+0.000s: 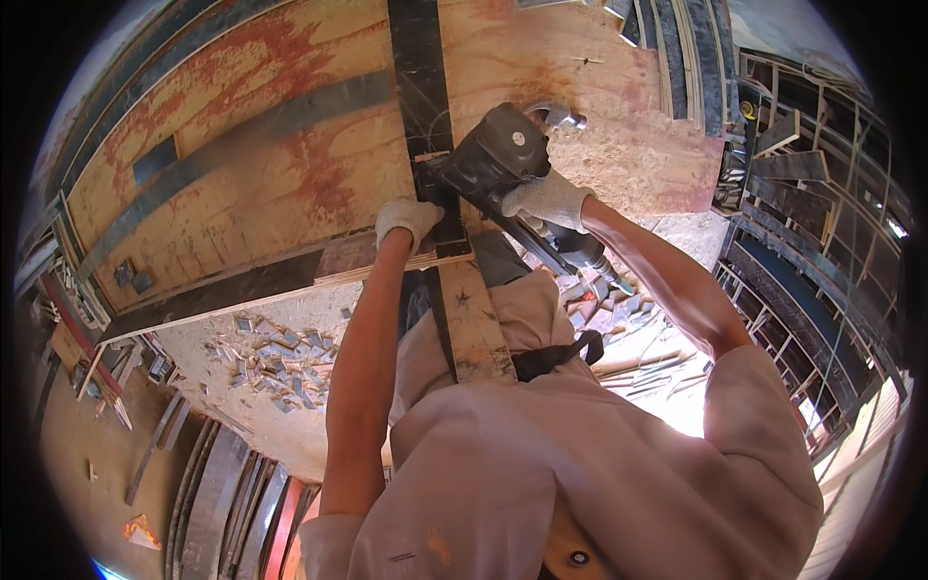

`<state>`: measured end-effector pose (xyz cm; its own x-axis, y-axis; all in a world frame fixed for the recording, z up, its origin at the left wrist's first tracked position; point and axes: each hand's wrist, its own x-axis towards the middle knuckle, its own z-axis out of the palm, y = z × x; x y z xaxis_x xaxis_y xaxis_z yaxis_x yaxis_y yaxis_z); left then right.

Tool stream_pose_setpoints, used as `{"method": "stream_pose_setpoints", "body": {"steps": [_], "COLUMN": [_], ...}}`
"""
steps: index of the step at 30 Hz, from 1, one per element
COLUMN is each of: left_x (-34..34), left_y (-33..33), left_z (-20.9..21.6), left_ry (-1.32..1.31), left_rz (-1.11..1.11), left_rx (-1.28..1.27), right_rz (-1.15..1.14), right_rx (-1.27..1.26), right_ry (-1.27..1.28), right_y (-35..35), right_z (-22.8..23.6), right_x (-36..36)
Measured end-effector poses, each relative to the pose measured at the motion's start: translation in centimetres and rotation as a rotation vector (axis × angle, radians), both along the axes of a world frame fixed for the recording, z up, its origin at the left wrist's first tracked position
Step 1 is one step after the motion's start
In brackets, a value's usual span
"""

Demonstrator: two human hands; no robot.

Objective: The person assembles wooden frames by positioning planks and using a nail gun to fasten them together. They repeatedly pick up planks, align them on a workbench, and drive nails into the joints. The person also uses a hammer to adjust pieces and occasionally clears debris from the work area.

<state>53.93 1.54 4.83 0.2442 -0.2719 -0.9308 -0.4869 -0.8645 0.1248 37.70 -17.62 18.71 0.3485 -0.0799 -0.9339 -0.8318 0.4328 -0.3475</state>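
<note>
My right hand [549, 200], in a whitish knit work glove, is closed around the handle of a black nail gun [505, 145]. The tool's nose points left onto a long dark-faced plank [420, 72]. A hose fitting [619, 280] sticks out at its lower end. My gloved left hand [410, 220] is closed on the left edge of the same plank, just below the nose; its fingertips are partly hidden. Toward my lap, a bare pale wooden board [474, 324] continues in line with the plank. Behind the nail gun lies a shiny metal piece [561, 116], only partly visible.
The wooden worktable [232, 174] has reddish stains and a dark strip [261, 135]. Small offcuts [280, 358] are scattered on the floor below. Long planks [217, 493] lean at lower left, more boards [691, 58] lie at far right, and stacked frames [802, 280] stand to the right.
</note>
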Motion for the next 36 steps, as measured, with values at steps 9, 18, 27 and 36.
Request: {"method": "stream_pose_setpoints", "body": {"steps": [9,18,27,36], "left_x": [0.0,-0.1,-1.2,-7.0], "left_y": [-1.5,-0.8,6.1,9.1], "left_z": [2.1,2.4,16.2,22.5], "left_ry": [0.029,0.021,-0.093,0.109], "left_rz": [0.181,0.228,0.094,0.225], "left_rx": [0.075,0.069,-0.821,-1.303], "right_rz": [0.158,0.301,0.398,0.473], "right_rx": [0.093,0.212,0.376,0.448], "right_ry": [0.000,-0.020,-0.093,-0.083], "right_y": [-1.8,-2.5,-4.5,-4.4], "right_z": [0.0,0.3,0.9,1.0], "right_x": [1.1,1.4,0.9,1.7]}}
